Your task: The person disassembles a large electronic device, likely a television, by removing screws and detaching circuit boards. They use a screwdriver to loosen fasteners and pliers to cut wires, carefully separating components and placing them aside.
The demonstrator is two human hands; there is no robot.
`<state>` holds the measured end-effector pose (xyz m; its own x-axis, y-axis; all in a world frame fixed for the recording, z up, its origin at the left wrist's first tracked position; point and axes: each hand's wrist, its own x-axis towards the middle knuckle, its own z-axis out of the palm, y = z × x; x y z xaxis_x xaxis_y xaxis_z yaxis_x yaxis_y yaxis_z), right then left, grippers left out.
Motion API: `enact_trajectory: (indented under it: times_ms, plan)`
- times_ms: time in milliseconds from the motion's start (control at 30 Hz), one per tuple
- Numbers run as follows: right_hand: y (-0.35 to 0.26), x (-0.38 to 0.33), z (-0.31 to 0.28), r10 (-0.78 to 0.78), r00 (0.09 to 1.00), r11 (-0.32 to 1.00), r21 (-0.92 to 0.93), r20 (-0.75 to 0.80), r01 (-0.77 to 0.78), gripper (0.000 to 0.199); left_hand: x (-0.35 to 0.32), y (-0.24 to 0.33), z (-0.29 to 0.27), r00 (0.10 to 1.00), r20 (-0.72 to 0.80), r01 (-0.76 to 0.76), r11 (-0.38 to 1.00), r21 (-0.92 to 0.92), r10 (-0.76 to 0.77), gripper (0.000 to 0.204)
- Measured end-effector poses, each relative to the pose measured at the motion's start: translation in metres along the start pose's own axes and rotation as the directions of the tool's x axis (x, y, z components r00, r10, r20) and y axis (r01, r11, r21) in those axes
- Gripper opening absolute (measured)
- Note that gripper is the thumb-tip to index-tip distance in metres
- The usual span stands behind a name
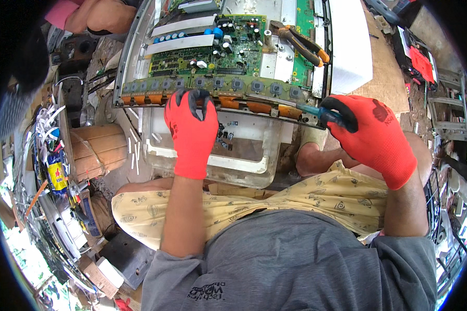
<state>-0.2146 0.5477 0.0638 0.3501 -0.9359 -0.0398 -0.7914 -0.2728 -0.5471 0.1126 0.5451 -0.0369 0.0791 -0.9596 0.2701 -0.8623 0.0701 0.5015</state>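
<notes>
A flat electronic panel, its circuit boards exposed, lies before me. Along its near edge runs a narrow green circuit strip with a row of square dark parts, and orange-brown flat tabs below it. My left hand, in a red glove with dark fingertips, is closed at this near edge, fingers bent over it. In the same kind of glove, my right hand grips a screwdriver by its teal handle. The shaft points left along the strip; its tip is hard to make out.
Pliers with orange-and-black handles rest on the panel. Beneath its near edge is a clear-walled plastic bin holding small dark pieces. A wooden log and scrap strips lie left; a white block stands right. Another person's limb shows top left.
</notes>
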Motion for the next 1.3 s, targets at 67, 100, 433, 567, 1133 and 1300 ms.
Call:
enact_trajectory:
  times_ms: [67,100,433,567,1133,1300]
  plan:
    - [-0.003,-0.001,-0.001,-0.003,1.000,1.000,-0.016,-0.016,0.002,0.016,-0.010,0.003,0.000,0.996,0.005,0.093,0.992,0.089,-0.094,0.035]
    - [-0.004,-0.001,-0.002,0.007,1.000,1.000,-0.020,-0.019,-0.007,0.016,-0.015,0.009,0.005,0.994,0.018,0.101,0.989,0.107,-0.103,0.039]
    - [-0.009,0.002,0.001,0.016,1.000,1.000,-0.014,0.009,-0.015,0.016,-0.011,0.024,0.020,0.904,0.097,0.421,0.906,-0.046,-0.416,0.055]
    - [-0.007,0.004,0.003,0.017,1.000,1.000,0.005,0.013,-0.017,0.017,-0.013,0.028,0.027,0.924,0.038,0.379,0.925,0.026,-0.379,0.064]
    - [-0.012,0.003,0.002,-0.004,1.000,1.000,-0.019,-0.010,0.003,0.018,-0.013,0.039,0.033,0.934,-0.025,0.357,0.922,0.148,-0.357,0.046]
    - [-0.008,0.006,0.002,-0.009,1.000,1.000,-0.022,0.005,0.009,0.018,-0.006,0.044,0.033,0.921,-0.021,0.387,0.913,0.130,-0.388,0.043]
